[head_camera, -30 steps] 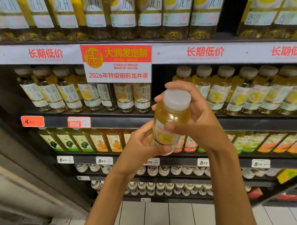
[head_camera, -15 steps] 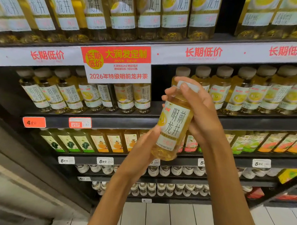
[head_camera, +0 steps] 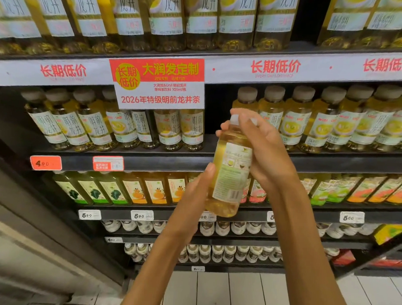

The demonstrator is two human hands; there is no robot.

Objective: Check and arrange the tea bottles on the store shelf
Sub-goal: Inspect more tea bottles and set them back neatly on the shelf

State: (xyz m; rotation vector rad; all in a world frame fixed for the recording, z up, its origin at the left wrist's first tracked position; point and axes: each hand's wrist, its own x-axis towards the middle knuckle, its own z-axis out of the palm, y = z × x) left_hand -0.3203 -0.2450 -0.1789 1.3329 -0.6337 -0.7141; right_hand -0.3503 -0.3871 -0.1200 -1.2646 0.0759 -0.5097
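Observation:
I hold one small tea bottle (head_camera: 231, 169) of pale yellow tea upright in front of the shelves, its back label with a barcode facing me. My right hand (head_camera: 262, 152) grips its neck and white cap from the right. My left hand (head_camera: 194, 198) holds the lower body from the left, thumb along the side. Behind it, rows of the same tea bottles (head_camera: 316, 120) stand on the middle shelf (head_camera: 333, 162) to the right, and more (head_camera: 118, 128) to the left, with a dark gap between the two groups.
A red and white promotion sign (head_camera: 158, 83) hangs from the upper shelf edge. Larger tea bottles (head_camera: 201, 18) fill the top shelf. Juice bottles (head_camera: 134, 191) and white-capped bottles (head_camera: 226, 229) stand on lower shelves. White floor tiles (head_camera: 212, 293) lie below.
The bottle was tipped with its cap toward me, then stood upright and was turned from its front label to its back label. Both hands stayed on it.

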